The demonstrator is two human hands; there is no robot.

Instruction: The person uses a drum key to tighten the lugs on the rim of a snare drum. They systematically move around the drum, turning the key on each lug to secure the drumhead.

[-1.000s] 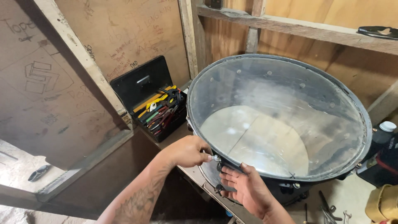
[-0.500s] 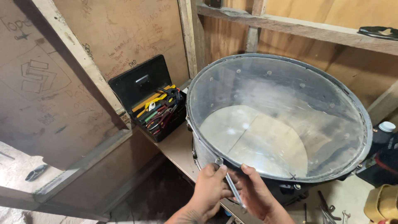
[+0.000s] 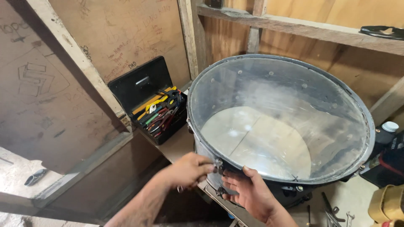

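Note:
A large drum (image 3: 320, 75) with a clear head and a dark rim stands on a wooden bench, its shell open to show the board beneath. My left hand (image 3: 189, 170) pinches a small metal tension fitting (image 3: 218, 163) at the near rim. My right hand (image 3: 248, 192) rests against the drum's side just below that rim, fingers curled on the shell and hoop. Whether a tool sits in my left fingers is hidden.
An open black toolbox (image 3: 153, 101) with pliers and screwdrivers stands left of the drum. Plywood walls and timber studs (image 3: 80, 59) close in behind. Wrenches (image 3: 332, 212) lie at the lower right, beside a white-capped bottle (image 3: 385, 130) and a dark object on the shelf (image 3: 385, 31).
My left hand dropped below the rim half a second ago and has come back up to the fitting. My right hand stays on the drum's near side.

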